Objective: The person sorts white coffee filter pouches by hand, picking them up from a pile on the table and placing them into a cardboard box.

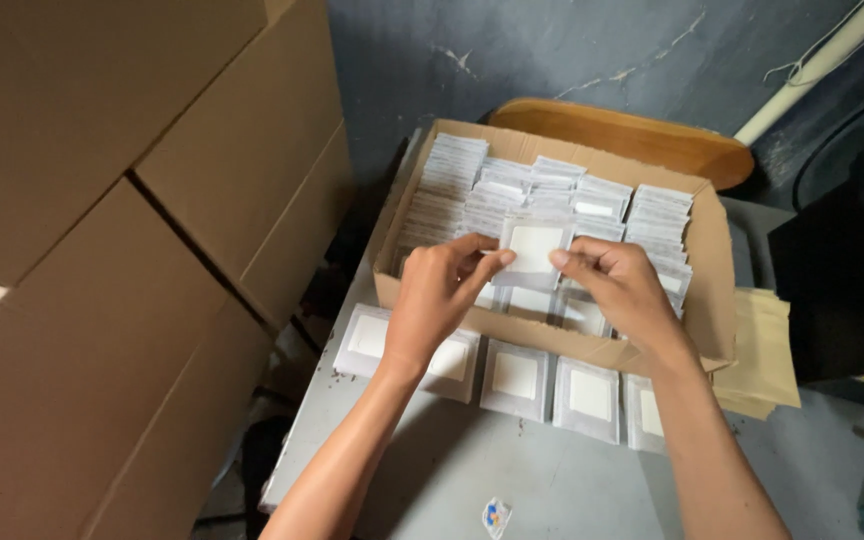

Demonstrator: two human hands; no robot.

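Note:
My left hand [439, 295] and my right hand [620, 285] both pinch one small clear packet [535, 247] with a white square inside, holding it upright over the near part of an open cardboard box [714, 290]. The box is packed with rows of several similar packets [512, 190] standing on edge. On the grey table [452, 470] in front of the box lie several more packets [515, 377] flat in a row, below my wrists.
Large stacked cardboard cartons [102, 260] fill the left side. A wooden chair back [632, 135] stands behind the box, against a dark wall. Flat brown cardboard [767, 355] lies under the box on the right. A small scrap [495, 517] lies at the table's near edge.

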